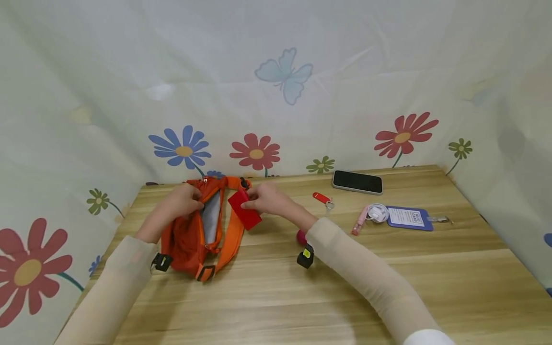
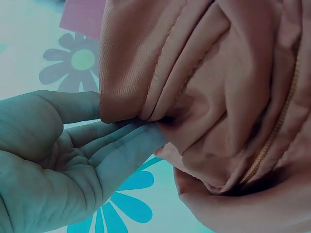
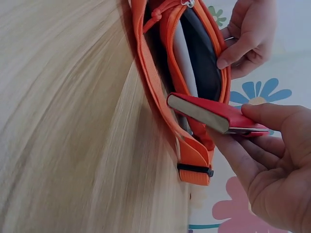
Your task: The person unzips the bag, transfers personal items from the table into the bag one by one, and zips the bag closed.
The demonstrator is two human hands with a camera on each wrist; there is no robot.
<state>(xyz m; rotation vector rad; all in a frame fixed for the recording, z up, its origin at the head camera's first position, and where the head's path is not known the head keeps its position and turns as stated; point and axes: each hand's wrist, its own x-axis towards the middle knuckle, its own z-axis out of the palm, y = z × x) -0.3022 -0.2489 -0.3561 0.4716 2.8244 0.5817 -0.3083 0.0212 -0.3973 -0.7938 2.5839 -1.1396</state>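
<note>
An orange waist bag [image 1: 182,247] lies at the left of the table, its zipped mouth open on a grey lining [image 1: 211,218]. My left hand [image 1: 184,199] pinches the edge of that mouth; the left wrist view shows the bag fabric [image 2: 131,63] between thumb and fingers. In my right hand [image 1: 270,199] is a small red notebook [image 1: 244,211], gripped between thumb and fingers. The right wrist view shows its pale page edges [image 3: 197,112] and red cover [image 3: 233,115] in front of the bag's opening, with the orange strap [image 3: 150,77] beside it.
Right of the bag lie a red-tagged key [image 1: 322,198], a phone [image 1: 357,182], a pink tube-like item [image 1: 360,221], a coiled white cable [image 1: 377,213] and a blue card holder [image 1: 408,218]. A dark pink round thing [image 1: 301,237] is partly hidden by my right wrist. Flower-printed curtain [image 1: 284,124] borders the table.
</note>
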